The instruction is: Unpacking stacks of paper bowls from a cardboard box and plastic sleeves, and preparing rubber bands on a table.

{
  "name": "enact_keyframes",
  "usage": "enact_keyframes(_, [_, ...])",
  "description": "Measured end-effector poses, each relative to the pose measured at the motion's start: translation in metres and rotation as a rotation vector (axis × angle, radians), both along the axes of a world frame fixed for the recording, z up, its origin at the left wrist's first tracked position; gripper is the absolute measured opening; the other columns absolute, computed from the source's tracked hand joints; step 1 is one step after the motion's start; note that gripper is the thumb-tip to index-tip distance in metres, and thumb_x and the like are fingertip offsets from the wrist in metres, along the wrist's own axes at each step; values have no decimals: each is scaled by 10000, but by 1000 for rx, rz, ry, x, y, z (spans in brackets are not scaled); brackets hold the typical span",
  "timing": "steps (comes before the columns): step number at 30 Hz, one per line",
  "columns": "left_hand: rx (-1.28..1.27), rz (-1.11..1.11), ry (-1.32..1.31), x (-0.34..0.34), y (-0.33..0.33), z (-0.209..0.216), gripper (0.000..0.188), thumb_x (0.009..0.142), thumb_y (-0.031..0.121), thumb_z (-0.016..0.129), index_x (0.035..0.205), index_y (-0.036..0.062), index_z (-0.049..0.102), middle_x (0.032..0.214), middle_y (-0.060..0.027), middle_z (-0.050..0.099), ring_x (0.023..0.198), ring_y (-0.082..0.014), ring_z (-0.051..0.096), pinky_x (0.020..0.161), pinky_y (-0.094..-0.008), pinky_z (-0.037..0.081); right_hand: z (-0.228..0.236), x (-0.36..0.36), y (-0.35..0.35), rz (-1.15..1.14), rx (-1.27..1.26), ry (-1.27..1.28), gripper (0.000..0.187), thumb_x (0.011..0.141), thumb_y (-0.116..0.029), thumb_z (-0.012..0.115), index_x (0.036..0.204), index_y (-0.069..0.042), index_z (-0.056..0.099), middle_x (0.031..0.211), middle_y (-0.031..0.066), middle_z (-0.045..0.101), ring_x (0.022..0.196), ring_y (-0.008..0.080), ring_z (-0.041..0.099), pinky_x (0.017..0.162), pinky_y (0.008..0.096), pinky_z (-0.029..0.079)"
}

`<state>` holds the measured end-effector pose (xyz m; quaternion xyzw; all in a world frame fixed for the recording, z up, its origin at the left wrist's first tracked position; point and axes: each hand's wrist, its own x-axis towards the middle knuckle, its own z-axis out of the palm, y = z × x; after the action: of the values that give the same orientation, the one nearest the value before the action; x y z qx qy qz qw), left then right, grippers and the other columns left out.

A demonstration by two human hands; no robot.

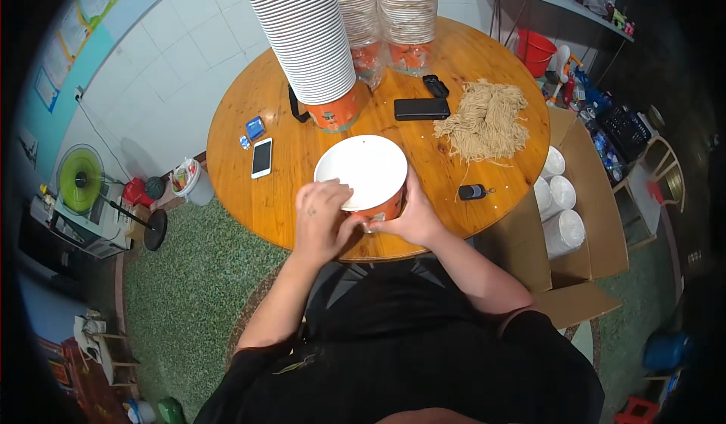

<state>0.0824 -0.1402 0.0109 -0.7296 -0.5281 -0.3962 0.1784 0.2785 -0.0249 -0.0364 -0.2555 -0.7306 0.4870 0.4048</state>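
Observation:
An orange paper bucket with a round white top stands near the front edge of the wooden table. Whether that white is a lid or its inside, I cannot tell. My left hand grips its near left side, the fingers bent over the rim and the thumb low on the wall. Around the right side wraps my right hand, its thumb lying across the orange front. Just behind rises a tall, leaning stack of matching paper buckets, with orange showing on the lowest one.
The round table bears a white phone, a black case, a key fob and a heap of tan strings. Plastic-wrapped bucket stacks stand at the back. A cardboard box with white rolls sits at the right.

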Motion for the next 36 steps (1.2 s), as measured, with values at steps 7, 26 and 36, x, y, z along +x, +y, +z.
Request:
enact_keyframes(7, [-120,7,-443,-17,-3,19,302,758,87,927,1012,46,769,906,-90,721,911,-274,690,875,-376,527,-10,-6,20,249,-191,184,1355,684,-94,995,1697,21,103,1694,199,349,1560,287,378,1268,413,355])
enact_keyframes(26, [-337,-108,-273,-26,22,48,408,810,13,833,1210,84,804,860,-40,769,793,-223,686,824,-369,505,8,-19,32,159,-64,-306,990,690,-212,1018,1499,-14,484,1318,121,644,1190,250,641,1014,396,537])
enact_keyframes(36, [-304,18,-78,-23,27,22,329,796,-14,803,1107,96,804,878,-69,737,869,-269,693,841,-397,482,26,100,106,-342,679,-594,210,875,30,763,1071,-46,775,1066,135,759,1022,323,723,903,385,569])
